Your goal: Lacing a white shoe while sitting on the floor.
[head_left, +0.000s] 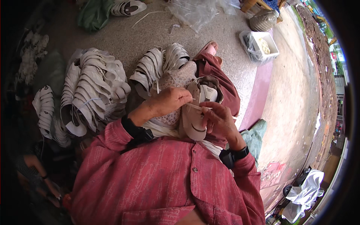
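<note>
A beige and white shoe upper [193, 126] lies across my lap, its toe toward me and its opening facing away. My left hand [171, 100] is closed in a pinch over the upper's left side, on a thin white lace. My right hand [220, 119], to the right of the upper, pinches the same pale lace [194, 106] between thumb and forefinger. The lace runs over the front of the upper between my hands. Under the upper is a flower-patterned cloth [169, 116] on my lap.
Nested stacks of white shoe uppers [93, 88] lie to the left, with smaller stacks [150, 67] ahead of my knees. A white box [265, 45] holding pale pieces stands at the far right. Clear plastic sheeting [195, 13] lies ahead. At the lower left, another person's arm [37, 168] shows.
</note>
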The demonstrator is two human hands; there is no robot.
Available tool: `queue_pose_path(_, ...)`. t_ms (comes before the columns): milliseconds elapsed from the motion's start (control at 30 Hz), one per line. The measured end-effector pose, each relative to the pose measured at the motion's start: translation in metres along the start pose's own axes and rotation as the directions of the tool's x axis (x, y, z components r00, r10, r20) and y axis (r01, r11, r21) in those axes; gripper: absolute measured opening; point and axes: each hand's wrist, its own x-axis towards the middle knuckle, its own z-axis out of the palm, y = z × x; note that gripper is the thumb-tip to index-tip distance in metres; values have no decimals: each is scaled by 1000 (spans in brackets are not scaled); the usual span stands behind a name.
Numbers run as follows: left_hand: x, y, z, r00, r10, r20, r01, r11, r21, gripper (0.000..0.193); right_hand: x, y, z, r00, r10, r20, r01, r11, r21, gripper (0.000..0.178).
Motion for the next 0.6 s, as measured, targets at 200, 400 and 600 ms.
queue_pose_path(200, 1, -2, 9, 996, -38, 78, 37, 999, 11, 18, 4, -2, 0, 999, -12, 36, 12, 1000, 0, 32)
queue_pose_path(400, 3, 1, 10, 999, 36, 12, -37, 998, 48, 19, 4, -4, -1, 999, 0, 45, 0, 1000, 1, 31)
queue_pose_path(600, 7, 7, 24, 996, 65, -58, -47, 963, 266, 16, 6, -9, 1, 998, -28, 59, 30, 999, -35, 30)
